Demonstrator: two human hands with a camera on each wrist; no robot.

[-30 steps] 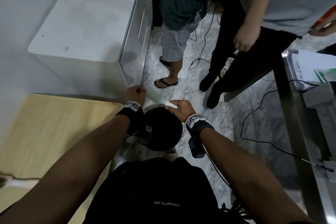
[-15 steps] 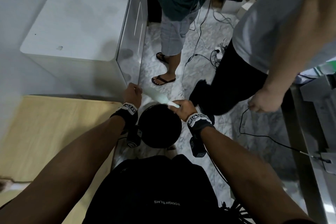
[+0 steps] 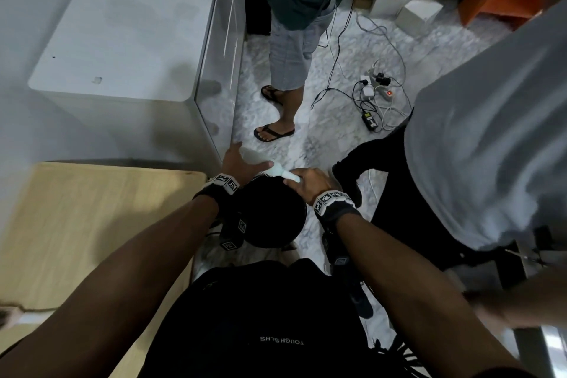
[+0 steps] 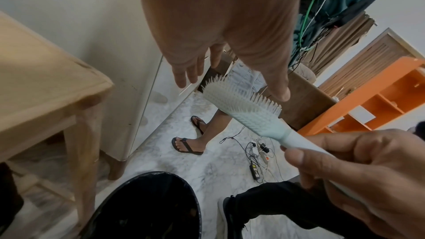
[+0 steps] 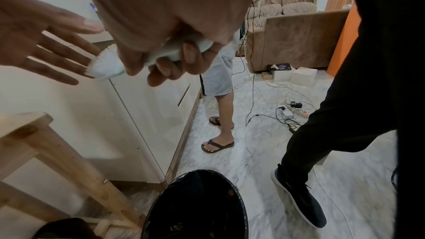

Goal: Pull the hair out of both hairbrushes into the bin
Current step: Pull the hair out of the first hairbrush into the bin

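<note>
Hairbrush (image 4: 243, 105), pale blue, sits mid-frame above the black bin (image 4: 147, 206), handle gripped by the right hand (image 4: 358, 175); left hand (image 4: 220, 30) spread wide, empty. Bristles look bare, perhaps. Loosened hair could drift past the rim onto the floor.

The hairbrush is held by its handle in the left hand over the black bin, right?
Not quite. The right hand grips the hairbrush by its handle over the black bin, as the left wrist view shows. The left hand is open, its fingers spread beside the bristles.
</note>
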